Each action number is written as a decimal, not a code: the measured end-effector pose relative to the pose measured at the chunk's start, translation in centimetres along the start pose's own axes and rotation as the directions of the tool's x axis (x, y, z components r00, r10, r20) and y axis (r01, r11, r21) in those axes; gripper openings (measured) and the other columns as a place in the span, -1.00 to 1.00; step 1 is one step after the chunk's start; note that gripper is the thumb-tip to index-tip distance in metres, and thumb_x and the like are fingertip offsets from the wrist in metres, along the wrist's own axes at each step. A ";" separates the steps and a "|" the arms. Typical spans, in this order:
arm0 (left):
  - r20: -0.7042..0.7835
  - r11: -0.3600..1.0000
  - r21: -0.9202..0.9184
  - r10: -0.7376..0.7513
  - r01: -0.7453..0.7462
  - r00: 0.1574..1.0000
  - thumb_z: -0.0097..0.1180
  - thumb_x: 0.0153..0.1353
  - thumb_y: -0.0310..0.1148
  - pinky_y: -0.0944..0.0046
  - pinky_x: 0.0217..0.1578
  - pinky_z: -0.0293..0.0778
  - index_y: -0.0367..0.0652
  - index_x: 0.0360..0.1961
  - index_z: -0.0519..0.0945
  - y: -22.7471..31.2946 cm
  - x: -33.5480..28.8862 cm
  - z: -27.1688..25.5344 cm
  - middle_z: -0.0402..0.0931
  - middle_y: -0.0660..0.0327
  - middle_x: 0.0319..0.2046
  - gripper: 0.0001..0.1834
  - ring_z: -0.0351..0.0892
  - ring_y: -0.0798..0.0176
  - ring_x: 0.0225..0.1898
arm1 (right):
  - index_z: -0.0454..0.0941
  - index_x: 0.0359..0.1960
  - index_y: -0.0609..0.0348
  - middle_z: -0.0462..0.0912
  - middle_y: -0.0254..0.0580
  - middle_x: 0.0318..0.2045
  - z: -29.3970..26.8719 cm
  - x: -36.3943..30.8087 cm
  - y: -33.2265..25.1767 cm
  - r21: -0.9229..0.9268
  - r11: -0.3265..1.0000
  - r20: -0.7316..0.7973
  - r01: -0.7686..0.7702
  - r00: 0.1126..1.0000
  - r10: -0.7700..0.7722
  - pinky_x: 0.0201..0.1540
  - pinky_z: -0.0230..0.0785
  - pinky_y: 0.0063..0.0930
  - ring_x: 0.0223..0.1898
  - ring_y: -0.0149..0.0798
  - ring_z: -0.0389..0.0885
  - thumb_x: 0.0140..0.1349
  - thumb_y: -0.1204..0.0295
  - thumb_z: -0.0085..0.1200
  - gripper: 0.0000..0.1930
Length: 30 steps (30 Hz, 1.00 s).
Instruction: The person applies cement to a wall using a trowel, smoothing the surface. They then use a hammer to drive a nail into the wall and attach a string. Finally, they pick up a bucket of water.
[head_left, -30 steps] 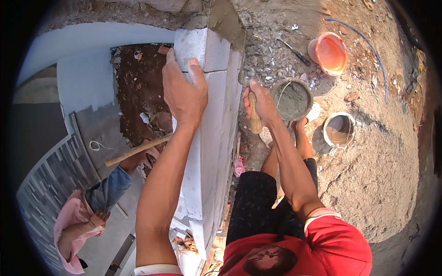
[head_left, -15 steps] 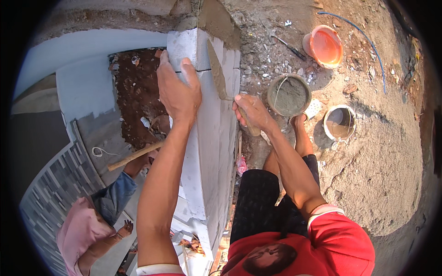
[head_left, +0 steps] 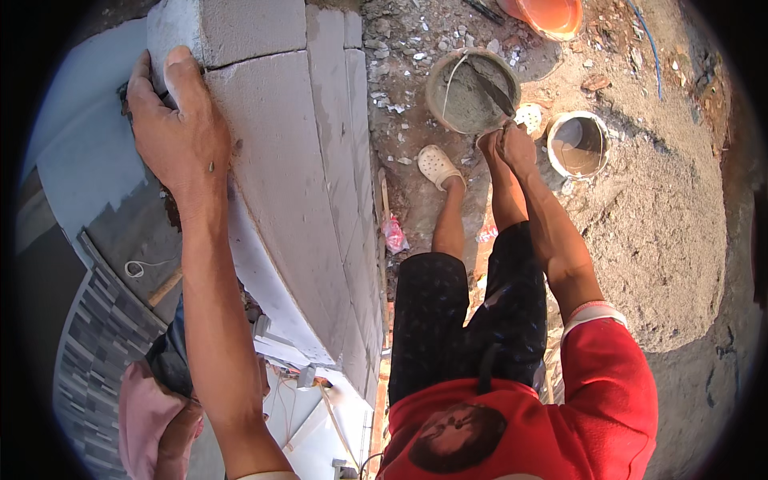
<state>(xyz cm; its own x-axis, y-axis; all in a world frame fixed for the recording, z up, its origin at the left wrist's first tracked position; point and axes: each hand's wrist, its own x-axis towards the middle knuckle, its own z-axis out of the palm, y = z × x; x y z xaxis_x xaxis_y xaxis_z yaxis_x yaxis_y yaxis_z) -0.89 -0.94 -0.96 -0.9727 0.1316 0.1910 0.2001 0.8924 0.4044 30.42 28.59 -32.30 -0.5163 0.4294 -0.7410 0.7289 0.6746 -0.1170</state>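
My left hand [head_left: 180,132] is closed on the edge of a light grey block [head_left: 248,32] at the wall's far end, thumb and fingers apart across its corner. The block forms part of a pale block wall [head_left: 276,152] running toward me. My right hand [head_left: 518,150] grips a trowel [head_left: 498,94], its handle mostly hidden by the fingers. The blade dips into grey mortar [head_left: 460,100] in a round bucket [head_left: 433,106] with a wire handle.
A second bucket [head_left: 606,148] and an orange tub [head_left: 578,30] stand on the rubble-strewn ground. Beside them spreads a sand heap [head_left: 656,256]. My foot in a pale clog [head_left: 436,166] is near the bucket. Across the wall, a person in pink [head_left: 144,416] is partly hidden by my left arm.
My right hand has carried the trowel from the wall's side to the mortar bucket. My left hand stays at the block. The whole view has shifted, with the wall now nearer.
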 end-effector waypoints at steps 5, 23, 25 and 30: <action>0.031 1.000 -0.020 -0.019 0.020 0.999 -0.04 0.45 0.15 0.00 0.40 0.28 -0.50 0.36 0.43 0.4 0.0 -0.3 0.48 -0.28 0.30 -0.16 0.46 -0.20 0.36 | 0.62 0.07 0.33 0.69 0.32 0.01 1.7 1.6 -1.1 -0.128 0.980 0.041 0.150 0.988 -0.146 0.08 0.61 0.05 0.01 0.30 0.74 0.33 0.34 0.10 -0.63; 0.017 0.994 0.105 0.007 -0.009 1.000 -0.05 0.49 0.17 0.05 0.32 0.35 -0.47 0.35 0.48 0.7 -0.4 -0.6 0.59 -0.23 0.14 -0.18 0.57 -0.08 0.21 | 0.69 -0.01 0.39 0.73 0.42 -0.17 2.3 7.3 2.2 0.151 0.953 0.200 0.264 0.936 -0.291 0.09 0.53 0.04 -0.04 0.35 0.71 0.34 0.07 0.03 -0.46; 0.015 0.997 0.073 0.003 -0.004 1.000 -0.04 0.50 0.16 0.06 0.32 0.35 -0.48 0.35 0.47 0.8 -0.2 -0.6 0.60 -0.24 0.13 -0.19 0.57 -0.07 0.20 | 0.69 0.03 0.33 0.74 0.37 -0.15 1.5 5.2 4.8 0.264 0.916 0.094 0.303 0.937 -0.337 0.09 0.53 0.02 -0.02 0.34 0.71 0.35 0.07 0.05 -0.47; 0.053 0.996 -0.020 -0.090 0.091 0.995 -0.02 0.51 0.12 0.06 0.34 0.32 -0.50 0.37 0.43 0.8 -0.2 -0.5 0.57 -0.26 0.17 -0.20 0.54 -0.08 0.23 | 0.70 0.03 0.29 0.74 0.31 -0.20 -2.5 1.9 8.6 0.229 0.951 0.183 0.205 0.951 -0.249 0.01 0.52 0.01 -0.08 0.29 0.72 0.35 0.08 0.08 -0.50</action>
<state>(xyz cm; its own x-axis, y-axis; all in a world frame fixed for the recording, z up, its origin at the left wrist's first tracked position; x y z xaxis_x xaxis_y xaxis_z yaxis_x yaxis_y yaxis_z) -0.47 -0.47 -0.25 -0.9916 0.0733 0.1061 0.1128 0.8921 0.4376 34.59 36.73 -33.02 -0.5902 0.1300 -0.7967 0.6907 0.5921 -0.4151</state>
